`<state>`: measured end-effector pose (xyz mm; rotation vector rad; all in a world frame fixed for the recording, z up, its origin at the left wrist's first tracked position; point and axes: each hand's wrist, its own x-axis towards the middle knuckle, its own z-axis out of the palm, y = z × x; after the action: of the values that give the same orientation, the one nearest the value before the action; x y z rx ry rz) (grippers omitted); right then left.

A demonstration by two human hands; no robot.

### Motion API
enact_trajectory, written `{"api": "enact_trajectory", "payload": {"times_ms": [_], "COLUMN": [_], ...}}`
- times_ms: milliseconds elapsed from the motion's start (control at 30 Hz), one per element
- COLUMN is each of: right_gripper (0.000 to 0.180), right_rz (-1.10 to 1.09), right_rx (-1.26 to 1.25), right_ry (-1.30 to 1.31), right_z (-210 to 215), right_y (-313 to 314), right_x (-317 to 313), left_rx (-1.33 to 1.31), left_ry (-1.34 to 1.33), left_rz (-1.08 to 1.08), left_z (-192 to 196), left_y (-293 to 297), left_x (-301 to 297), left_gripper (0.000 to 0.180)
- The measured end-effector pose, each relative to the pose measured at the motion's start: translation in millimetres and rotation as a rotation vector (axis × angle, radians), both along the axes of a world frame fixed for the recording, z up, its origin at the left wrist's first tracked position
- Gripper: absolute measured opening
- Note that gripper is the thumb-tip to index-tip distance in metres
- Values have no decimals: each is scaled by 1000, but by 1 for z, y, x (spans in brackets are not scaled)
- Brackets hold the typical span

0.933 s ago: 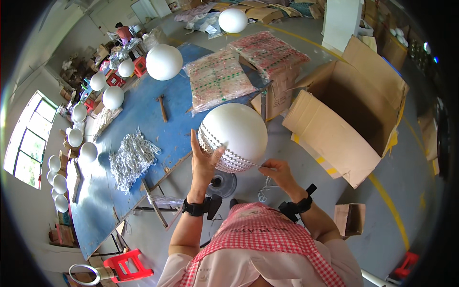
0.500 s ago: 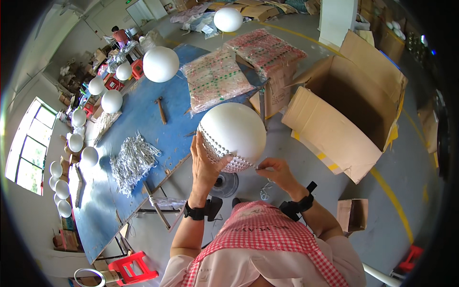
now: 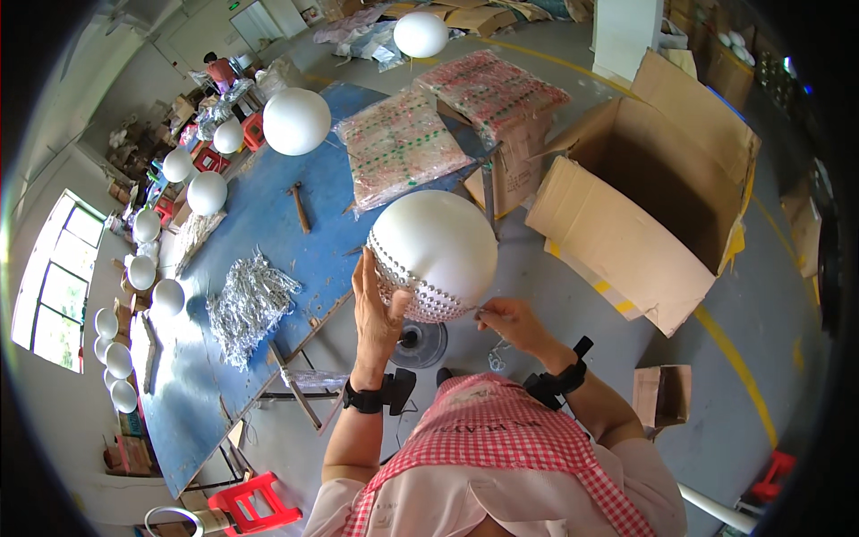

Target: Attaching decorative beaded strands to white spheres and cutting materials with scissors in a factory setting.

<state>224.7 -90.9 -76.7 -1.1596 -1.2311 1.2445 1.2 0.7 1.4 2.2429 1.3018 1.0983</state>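
A large white ball [image 3: 443, 237] is in front of me, with rows of silvery beads [image 3: 429, 300] wrapped around its lower left part. My left hand [image 3: 376, 313] lies against the ball's left side, fingers stretched upward and thumb spread over the bead rows. To the lower right of the ball, my right hand [image 3: 514, 324] is closed in a pinch on the end of the bead string [image 3: 474, 310], which runs to the ball's underside. Below the ball shows a round grey base [image 3: 420, 347]; what joins the two is hidden.
To the left is a blue table [image 3: 255, 210] with a hammer [image 3: 300, 208], a silvery tinsel heap [image 3: 252, 300] and wrapped packs [image 3: 403, 152]. A big open carton [image 3: 626, 242] stands at right. White balls [image 3: 297, 121] stand along the table. A person [image 3: 220, 72] is far back.
My left thumb has shifted left and slightly down over the bead rows. My right hand has moved slightly left, still pinching the string. The view has shifted slightly.
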Motion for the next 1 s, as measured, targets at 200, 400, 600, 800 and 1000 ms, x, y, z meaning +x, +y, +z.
{"api": "enact_trajectory", "payload": {"times_ms": [200, 400, 600, 800, 1000], "right_gripper": [17, 23, 26, 26, 17], "right_rz": [-57, -35, -61, 178, 252], "right_rx": [55, 37, 86, -24, -39], "right_ry": [444, -949, -182, 351, 100], "right_z": [14, -5, -36, -29, -38], "right_y": [-2, 5, 17, 21, 4], "right_x": [-1, 12, 2, -5, 8], "left_rx": [-60, 50, 101, 178, 168], "left_ry": [-22, 17, 61, 100, 117], "left_rz": [31, 63, 93, 117, 146], "left_z": [0, 1, -2, -4, -2], "left_y": [-6, -16, -27, -32, -32], "left_x": [7, 14, 21, 23, 24], "left_gripper": [112, 115, 116, 116, 115]}}
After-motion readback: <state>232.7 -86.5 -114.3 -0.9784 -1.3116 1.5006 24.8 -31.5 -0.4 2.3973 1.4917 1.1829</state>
